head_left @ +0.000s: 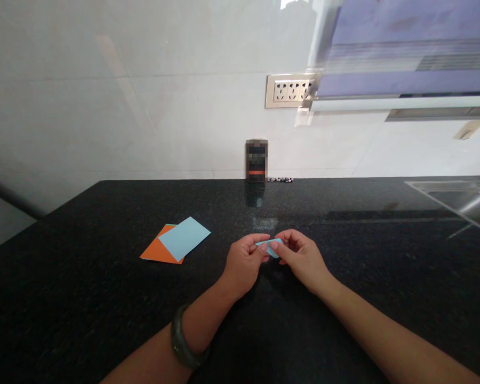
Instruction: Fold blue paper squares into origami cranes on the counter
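A small folded piece of light blue paper [274, 249] is held between both hands, just above the dark countertop. My left hand [243, 262] is closed on its left end, the thumb lying on top. On the right side, my right hand [303, 258] pinches the paper between thumb and fingers. The fingers cover part of the paper, so its full folded shape is hidden. To the left lie a flat light blue sheet [187, 238] and, partly under it, an orange sheet [160, 252]. A green bangle [181, 337] circles my left wrist.
The black speckled countertop [116, 309] runs back to a pale tiled wall [176, 117]. A phone-like dark object [256, 161], pixelated, leans there with a beaded strap [280, 180] beside it. A metal sink [474, 200] is at the right; a socket panel [291, 91] is above.
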`<state>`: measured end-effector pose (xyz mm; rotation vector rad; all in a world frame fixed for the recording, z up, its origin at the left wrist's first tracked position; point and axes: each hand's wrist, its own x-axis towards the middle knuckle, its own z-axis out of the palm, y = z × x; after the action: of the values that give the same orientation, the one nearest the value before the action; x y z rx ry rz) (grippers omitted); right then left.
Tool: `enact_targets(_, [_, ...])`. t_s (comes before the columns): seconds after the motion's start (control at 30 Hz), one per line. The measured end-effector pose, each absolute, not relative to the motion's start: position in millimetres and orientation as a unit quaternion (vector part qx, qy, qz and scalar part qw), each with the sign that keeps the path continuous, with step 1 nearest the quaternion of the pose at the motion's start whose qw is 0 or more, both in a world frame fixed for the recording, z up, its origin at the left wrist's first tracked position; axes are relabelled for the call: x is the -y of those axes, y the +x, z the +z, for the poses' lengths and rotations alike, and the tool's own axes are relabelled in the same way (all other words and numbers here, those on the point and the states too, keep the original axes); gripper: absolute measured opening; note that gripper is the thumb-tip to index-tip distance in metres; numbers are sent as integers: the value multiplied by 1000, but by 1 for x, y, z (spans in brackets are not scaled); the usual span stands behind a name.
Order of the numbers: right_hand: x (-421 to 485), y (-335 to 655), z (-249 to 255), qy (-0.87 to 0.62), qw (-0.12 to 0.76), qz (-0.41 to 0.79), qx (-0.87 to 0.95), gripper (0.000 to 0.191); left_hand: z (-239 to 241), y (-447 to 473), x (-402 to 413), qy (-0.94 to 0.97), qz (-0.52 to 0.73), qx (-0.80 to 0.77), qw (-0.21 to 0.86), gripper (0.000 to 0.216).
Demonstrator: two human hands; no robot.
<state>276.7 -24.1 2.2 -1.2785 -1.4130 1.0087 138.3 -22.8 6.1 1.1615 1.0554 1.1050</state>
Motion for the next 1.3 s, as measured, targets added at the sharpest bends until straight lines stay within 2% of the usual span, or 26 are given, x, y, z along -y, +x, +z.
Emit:
enact_targets(0.13, [25,278,5,-538,440,421,583,23,5,137,23,537,470,-453,535,28])
enact_targets(0.4, [29,272,4,-523,443,448,574,26,4,132,23,583,468,-455,484,25])
enact_targets(0.67, [26,277,8,-525,400,511,551,24,1,130,21,615,453,-463,450,23])
enact_targets(0.83, [26,279,9,-517,408,516,548,23,3,130,21,596,456,-460,474,22])
enact_targets(1.07, [29,274,9,-496,414,517,561,26,7,132,20,492,522,-455,528,19])
enact_targets(1.3, [32,270,9,-498,454,543,501,28,9,135,22,436,528,-434,586,35])
